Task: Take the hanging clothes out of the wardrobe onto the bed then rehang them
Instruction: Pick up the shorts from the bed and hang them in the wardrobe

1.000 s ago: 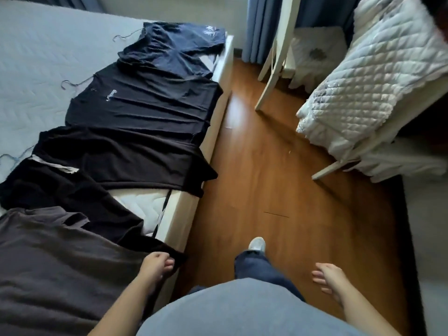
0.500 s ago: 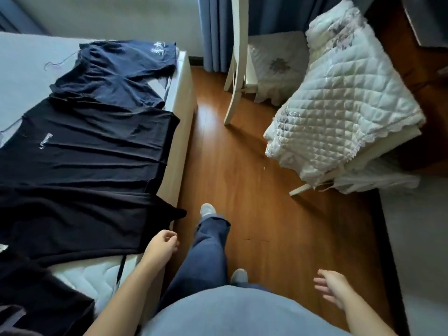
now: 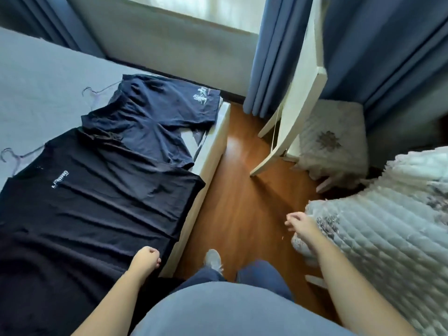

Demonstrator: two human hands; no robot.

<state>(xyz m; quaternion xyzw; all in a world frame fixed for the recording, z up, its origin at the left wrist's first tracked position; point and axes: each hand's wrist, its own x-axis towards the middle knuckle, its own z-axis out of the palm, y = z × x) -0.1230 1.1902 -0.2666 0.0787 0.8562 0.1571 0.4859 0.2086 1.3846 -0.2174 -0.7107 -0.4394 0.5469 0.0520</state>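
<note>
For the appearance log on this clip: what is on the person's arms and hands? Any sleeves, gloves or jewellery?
Both forearms are bare as far as the frame reaches, with no sleeve edge in view. The left hand and right hand wear no gloves, and no watch, bracelet or ring is visible. Below them show a grey-blue top and blue jeans.

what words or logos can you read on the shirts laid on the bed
black t-shirt: a small white chest print, too blurred to read.
navy t-shirt: a white print near one corner, apparently a graphic; no letters can be made out.
No other text shows.
</note>
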